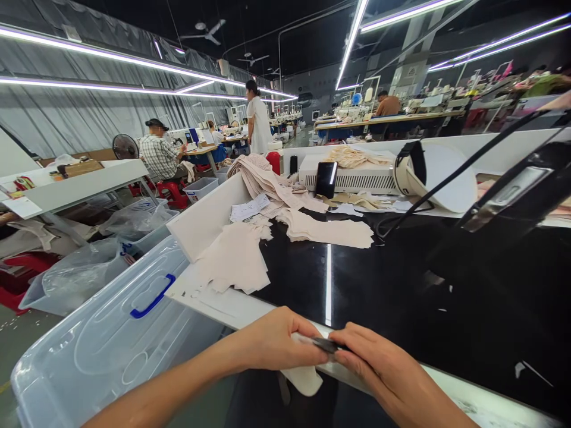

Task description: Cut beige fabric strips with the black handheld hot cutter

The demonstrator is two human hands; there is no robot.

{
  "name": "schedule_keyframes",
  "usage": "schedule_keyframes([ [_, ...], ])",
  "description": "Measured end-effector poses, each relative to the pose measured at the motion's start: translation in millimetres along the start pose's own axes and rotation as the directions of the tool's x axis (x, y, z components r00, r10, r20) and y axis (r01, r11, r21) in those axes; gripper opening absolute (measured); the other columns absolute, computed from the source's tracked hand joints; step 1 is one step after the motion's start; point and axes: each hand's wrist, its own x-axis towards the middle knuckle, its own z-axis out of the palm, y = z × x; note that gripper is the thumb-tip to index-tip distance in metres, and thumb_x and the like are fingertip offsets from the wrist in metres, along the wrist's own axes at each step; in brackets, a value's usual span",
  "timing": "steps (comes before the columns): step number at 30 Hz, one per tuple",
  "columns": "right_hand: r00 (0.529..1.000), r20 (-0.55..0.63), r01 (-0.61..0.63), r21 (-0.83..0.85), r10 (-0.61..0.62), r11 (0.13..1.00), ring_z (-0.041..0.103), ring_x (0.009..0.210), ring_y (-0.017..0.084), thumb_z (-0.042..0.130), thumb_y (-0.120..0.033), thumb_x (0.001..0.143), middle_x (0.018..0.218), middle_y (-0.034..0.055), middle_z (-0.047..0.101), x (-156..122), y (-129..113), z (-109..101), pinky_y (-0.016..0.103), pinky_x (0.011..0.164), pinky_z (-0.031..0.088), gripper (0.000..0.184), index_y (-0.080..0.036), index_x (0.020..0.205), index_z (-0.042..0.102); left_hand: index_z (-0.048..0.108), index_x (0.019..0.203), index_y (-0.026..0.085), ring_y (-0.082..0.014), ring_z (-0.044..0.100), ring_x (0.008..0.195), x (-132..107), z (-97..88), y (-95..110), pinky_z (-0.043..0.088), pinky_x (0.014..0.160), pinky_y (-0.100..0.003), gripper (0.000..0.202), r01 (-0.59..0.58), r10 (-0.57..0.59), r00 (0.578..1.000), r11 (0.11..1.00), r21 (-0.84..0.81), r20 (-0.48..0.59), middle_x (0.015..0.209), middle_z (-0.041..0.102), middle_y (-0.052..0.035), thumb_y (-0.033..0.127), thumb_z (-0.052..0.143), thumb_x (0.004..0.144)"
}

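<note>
1. Cream fabric hangs by the black tabletop's edge, pinched in the left hand.
2. The right hand's fingertips close on a dark tool.
3. A blue-handled translucent bin stands lidded; another bin holds a clear plastic bag.

Worktop: fabric stack, left corner; second stack, right of it; phone behind, before case; visor, right of case. Bin: left of worktop. Near edge: fabric piece in left hand; right hand alongside.
</note>
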Motion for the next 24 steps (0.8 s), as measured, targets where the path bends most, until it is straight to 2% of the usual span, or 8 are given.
schedule_keyframes([
  [5, 1.000, 0.028, -0.010, 0.009, 0.010, 1.000, 0.070, 0.087, 0.020, 0.037, -0.052, 0.117, 0.097, 0.0036, 0.069, -2, 3, 0, 0.031, 0.077, 0.055, 0.044, -0.031, 0.119, 0.075, 0.069, 0.076, 0.018, -0.0110, 0.035, 0.063, -1, -0.6, 1, 0.025, 0.056, -0.027, 0.027, 0.018, -0.018, 1.000, 1.000, 0.001, 0.005, 0.066, 0.044, 0.0053, 0.043, 0.077, 0.083],
  [19, 0.997, 0.055, -0.055, 0.080, 0.051, 0.995, 0.065, 0.087, 0.020, 0.029, -0.057, 0.117, 0.097, 0.0029, 0.065, 3, -4, 8, 0.033, 0.077, 0.048, 0.053, -0.026, 0.101, 0.069, 0.063, 0.073, 0.018, -0.0104, 0.033, 0.062, 6, 6.8, -8, 0.023, 0.053, -0.026, 0.033, -0.003, 0.003, 1.000, 1.000, -0.006, -0.024, 0.064, 0.041, 0.0060, 0.045, 0.076, 0.085],
  [24, 0.998, 0.047, -0.042, 0.084, 0.038, 0.996, 0.064, 0.087, 0.020, 0.030, -0.058, 0.117, 0.096, 0.0020, 0.064, 5, -1, 11, 0.032, 0.077, 0.046, 0.052, -0.027, 0.105, 0.070, 0.059, 0.069, 0.019, -0.0101, 0.030, 0.061, 8, 6.9, -9, 0.022, 0.051, -0.027, 0.037, -0.011, 0.011, 0.999, 1.000, -0.003, -0.041, 0.063, 0.038, 0.0065, 0.046, 0.077, 0.085],
])
